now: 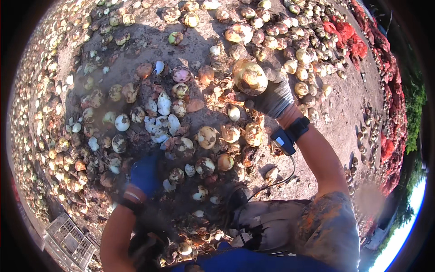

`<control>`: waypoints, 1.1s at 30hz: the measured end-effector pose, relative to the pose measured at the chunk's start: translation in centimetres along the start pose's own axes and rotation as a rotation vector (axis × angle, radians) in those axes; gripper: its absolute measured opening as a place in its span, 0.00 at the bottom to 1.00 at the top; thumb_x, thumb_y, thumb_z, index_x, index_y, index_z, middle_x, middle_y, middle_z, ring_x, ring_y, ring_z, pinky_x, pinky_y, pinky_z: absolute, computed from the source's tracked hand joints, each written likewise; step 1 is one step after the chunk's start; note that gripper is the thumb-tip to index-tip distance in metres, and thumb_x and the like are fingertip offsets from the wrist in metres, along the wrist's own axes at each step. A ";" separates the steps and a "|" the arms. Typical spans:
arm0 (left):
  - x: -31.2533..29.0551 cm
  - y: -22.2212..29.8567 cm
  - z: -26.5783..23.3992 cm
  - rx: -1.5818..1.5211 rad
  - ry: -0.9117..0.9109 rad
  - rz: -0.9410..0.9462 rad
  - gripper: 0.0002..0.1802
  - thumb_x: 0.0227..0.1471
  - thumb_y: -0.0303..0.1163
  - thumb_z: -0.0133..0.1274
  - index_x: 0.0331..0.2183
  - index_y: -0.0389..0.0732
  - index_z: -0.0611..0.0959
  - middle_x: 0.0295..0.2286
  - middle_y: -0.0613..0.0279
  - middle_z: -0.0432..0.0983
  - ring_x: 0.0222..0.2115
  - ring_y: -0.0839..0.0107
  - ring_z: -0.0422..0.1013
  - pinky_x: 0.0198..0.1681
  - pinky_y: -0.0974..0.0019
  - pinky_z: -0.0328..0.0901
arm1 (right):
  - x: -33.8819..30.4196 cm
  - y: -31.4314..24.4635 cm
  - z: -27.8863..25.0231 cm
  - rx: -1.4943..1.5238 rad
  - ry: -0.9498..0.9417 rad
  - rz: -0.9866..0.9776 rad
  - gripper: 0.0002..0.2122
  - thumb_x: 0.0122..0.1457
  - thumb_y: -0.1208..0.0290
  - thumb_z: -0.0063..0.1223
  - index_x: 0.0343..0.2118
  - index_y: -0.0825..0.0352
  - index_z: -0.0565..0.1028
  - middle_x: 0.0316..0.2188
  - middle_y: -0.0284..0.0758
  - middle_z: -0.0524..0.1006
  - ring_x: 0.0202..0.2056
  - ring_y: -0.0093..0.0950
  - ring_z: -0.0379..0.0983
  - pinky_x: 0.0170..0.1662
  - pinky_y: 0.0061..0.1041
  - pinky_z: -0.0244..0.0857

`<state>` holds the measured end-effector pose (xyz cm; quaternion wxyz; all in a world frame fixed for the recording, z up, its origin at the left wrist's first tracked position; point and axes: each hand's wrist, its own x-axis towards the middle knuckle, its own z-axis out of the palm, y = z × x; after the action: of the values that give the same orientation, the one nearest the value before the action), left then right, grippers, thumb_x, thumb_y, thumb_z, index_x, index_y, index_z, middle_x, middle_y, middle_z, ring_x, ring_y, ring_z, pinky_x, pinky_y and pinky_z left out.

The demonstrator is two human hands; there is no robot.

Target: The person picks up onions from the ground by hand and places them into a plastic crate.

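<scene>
A large pale-yellow onion [250,78] with dirty, flaking skin is gripped in my right hand [275,96], which wears a grey glove. My fingers wrap its right side, above the ground where more onions lie. My left hand [146,173], in a blue glove, is low among the onions left of centre. Dust and shadow blur its fingers, so their pose is unclear. Just beyond it sit a soiled onion [183,147] and some white, peeled onion pieces [159,129]. A yellowish onion [207,137] and an orange-brown onion [225,162] lie between my arms.
Onions are scattered thickly over the bare soil [181,54] on all sides. Red mesh bags [346,36] lie at the far right, with a long row of red netting [393,90] along the edge. A grey slatted plastic crate [70,240] stands at the lower left.
</scene>
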<state>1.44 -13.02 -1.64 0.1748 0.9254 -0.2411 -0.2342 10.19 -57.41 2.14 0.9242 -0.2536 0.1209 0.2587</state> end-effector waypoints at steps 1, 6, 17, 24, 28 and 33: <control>-1.1 -0.1 -1.1 0.005 0.013 -0.043 0.27 0.48 0.36 0.59 0.50 0.41 0.75 0.35 0.47 0.76 0.33 0.47 0.75 0.34 0.47 0.70 | 0.5 1.3 2.3 -0.031 -0.012 0.023 0.36 0.53 0.46 0.58 0.60 0.65 0.66 0.50 0.48 0.75 0.45 0.48 0.76 0.40 0.44 0.76; -5.9 1.5 -10.8 0.115 -0.074 -0.015 0.24 0.49 0.35 0.57 0.50 0.44 0.77 0.30 0.48 0.78 0.33 0.46 0.75 0.35 0.48 0.70 | 2.7 6.1 5.9 0.096 0.050 0.258 0.37 0.55 0.41 0.58 0.60 0.64 0.67 0.51 0.43 0.76 0.45 0.43 0.77 0.42 0.42 0.74; -20.7 -4.6 -12.7 -0.079 0.107 -0.331 0.26 0.45 0.32 0.58 0.49 0.42 0.76 0.33 0.45 0.78 0.36 0.45 0.76 0.40 0.50 0.71 | 5.7 11.8 13.2 -0.325 0.095 0.276 0.26 0.54 0.48 0.61 0.51 0.60 0.74 0.41 0.34 0.79 0.40 0.32 0.76 0.33 0.30 0.73; -24.6 -12.1 -4.8 -0.590 0.499 -0.489 0.45 0.37 0.40 0.73 0.56 0.40 0.73 0.42 0.55 0.80 0.42 0.65 0.78 0.44 0.63 0.73 | 10.9 19.0 18.2 -0.480 0.295 0.137 0.22 0.53 0.49 0.62 0.46 0.58 0.76 0.42 0.33 0.79 0.41 0.34 0.76 0.42 0.41 0.73; -33.9 -15.1 -11.6 -1.679 1.197 -0.462 0.29 0.48 0.22 0.64 0.53 0.39 0.76 0.42 0.62 0.77 0.34 0.74 0.76 0.34 0.65 0.76 | 18.2 29.4 32.1 -0.594 0.064 0.398 0.29 0.49 0.46 0.66 0.50 0.59 0.74 0.43 0.34 0.78 0.43 0.33 0.75 0.46 0.43 0.73; -52.0 -23.7 -16.8 -1.186 1.837 -0.400 0.22 0.61 0.44 0.53 0.48 0.36 0.75 0.49 0.42 0.69 0.50 0.47 0.71 0.56 0.47 0.69 | 14.6 39.6 55.3 -0.708 -0.685 0.305 0.27 0.67 0.50 0.42 0.60 0.66 0.65 0.58 0.46 0.70 0.55 0.43 0.71 0.52 0.45 0.70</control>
<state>-21.44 37.44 20.11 0.6610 0.5390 0.2839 0.4382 6.19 7.30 27.48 0.7200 -0.4313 -0.2482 0.4838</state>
